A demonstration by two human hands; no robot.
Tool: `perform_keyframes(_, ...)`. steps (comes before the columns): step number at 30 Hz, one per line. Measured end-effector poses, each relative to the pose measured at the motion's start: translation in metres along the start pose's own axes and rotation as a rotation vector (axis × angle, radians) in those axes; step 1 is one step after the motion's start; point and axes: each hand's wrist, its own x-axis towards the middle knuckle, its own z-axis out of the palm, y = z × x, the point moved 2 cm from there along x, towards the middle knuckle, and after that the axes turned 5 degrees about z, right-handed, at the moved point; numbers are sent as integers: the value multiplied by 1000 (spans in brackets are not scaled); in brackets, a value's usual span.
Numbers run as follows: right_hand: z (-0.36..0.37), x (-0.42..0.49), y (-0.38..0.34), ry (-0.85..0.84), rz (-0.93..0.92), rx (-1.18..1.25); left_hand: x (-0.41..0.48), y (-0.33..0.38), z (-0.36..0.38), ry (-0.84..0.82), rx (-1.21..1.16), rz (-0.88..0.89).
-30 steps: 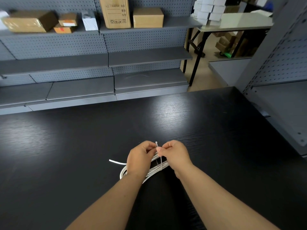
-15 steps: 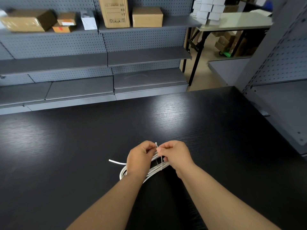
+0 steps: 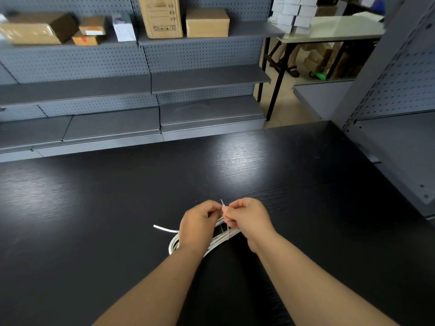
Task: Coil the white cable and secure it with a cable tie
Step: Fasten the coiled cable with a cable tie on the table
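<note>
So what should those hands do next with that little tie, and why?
Probably pull the tail of the cable tie further through: the left hand and right hand both pinch it above the coiled white cable, and its loop looks loose.

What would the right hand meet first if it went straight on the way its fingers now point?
Probably the left hand: the right hand points at it across the cable tie that both pinch, and the two almost touch. Depth is unclear.

Only the view drifts; the tall cardboard box [image 3: 160, 17] sits slightly further left; the cable tie [image 3: 222, 204] loop is perhaps marginally tighter.
</note>
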Motion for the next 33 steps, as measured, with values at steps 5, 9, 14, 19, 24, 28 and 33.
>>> perform_keyframes(5, -2, 1, -5, -42, 8, -31, 1, 0, -1, -27, 13, 9)
perform_keyframes(9, -2, 4, -13, -47, -26, -190, 1, 0, -1, -56, 30, 22)
perform_keyframes(14, 2, 6, -23, -39, -11, -323, 2, -1, -1, -55, 65, 36)
perform_keyframes(19, 2, 9, -23, -9, -132, -433, 0, 2, -6, -112, 98, 27)
perform_keyframes(24, -2, 10, -17, -13, -125, -341, 2, 3, -13, -371, 288, 120)
perform_keyframes(28, -6, 10, -17, -31, -130, -336, -2, 2, -11, -451, 441, 197)
perform_keyframes(33, -6, 11, -20, -34, -165, -337, -2, -6, -4, -384, 504, 240)
